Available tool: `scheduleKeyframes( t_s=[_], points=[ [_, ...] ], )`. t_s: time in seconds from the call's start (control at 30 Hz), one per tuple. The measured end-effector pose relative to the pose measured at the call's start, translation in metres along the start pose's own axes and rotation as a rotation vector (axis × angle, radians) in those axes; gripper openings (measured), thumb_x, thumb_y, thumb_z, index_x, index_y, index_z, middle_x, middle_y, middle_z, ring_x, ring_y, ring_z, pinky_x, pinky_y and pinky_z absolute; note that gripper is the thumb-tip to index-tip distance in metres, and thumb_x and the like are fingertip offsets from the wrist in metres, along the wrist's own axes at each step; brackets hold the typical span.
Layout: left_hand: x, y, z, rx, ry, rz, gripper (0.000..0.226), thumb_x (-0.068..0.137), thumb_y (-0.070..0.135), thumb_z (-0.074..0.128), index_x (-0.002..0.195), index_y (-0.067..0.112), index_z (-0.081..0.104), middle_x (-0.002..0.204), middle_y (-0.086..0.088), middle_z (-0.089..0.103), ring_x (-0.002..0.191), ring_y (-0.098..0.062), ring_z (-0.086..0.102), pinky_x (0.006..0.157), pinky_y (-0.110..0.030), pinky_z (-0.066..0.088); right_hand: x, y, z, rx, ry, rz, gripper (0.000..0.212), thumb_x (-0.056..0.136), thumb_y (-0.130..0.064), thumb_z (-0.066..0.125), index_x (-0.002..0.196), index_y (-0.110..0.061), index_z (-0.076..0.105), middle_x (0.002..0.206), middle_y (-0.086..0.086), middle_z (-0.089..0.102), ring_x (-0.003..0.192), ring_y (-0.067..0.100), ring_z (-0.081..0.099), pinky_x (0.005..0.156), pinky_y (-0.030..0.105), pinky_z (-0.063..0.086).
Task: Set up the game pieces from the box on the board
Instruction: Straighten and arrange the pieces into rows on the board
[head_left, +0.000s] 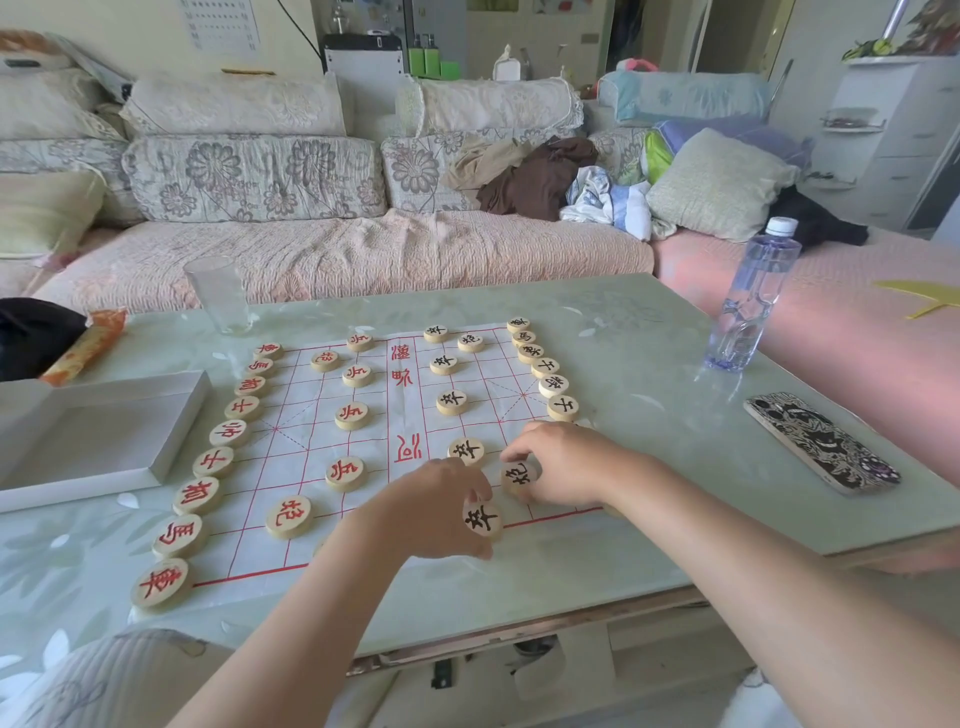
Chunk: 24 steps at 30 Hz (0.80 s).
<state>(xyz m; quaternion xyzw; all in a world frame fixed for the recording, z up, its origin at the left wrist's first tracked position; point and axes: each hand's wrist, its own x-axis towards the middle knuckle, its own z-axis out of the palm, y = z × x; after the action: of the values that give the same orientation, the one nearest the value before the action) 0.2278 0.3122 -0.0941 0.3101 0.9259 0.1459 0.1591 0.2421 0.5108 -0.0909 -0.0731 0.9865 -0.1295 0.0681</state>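
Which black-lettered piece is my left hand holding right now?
The black-lettered piece nearest you, at the near edge of the board, pinched by the left hand; the right hand holds its neighbour.

The white box runs off the left edge

The board carries 河 in red along its middle; the red pieces read 車, 馬, 相, 仕, 帥, 炮, 兵; nearest me, a black 卒 piece and a black 炮 piece; farther off, a black 士 piece.
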Motion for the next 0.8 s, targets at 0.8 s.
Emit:
scheduleKeyframes(
  t_s=[0.8],
  points=[
    [0.172,-0.094,-0.078,-0.112,0.372,-0.15,0.045,0.087,0.03,0.064,0.131,0.022,0.054,0.124,0.002,0.056,0.109,-0.017,0.054,0.086,-0.024,0.041,0.201,0.041,-0.047,0.125,0.243,0.17,0.043,0.086,-0.03,0.068,0.129,-0.026,0.061,0.127,-0.002,0.062,0.115,0.02,0.059,0.094,0.031,0.048]
  ],
)
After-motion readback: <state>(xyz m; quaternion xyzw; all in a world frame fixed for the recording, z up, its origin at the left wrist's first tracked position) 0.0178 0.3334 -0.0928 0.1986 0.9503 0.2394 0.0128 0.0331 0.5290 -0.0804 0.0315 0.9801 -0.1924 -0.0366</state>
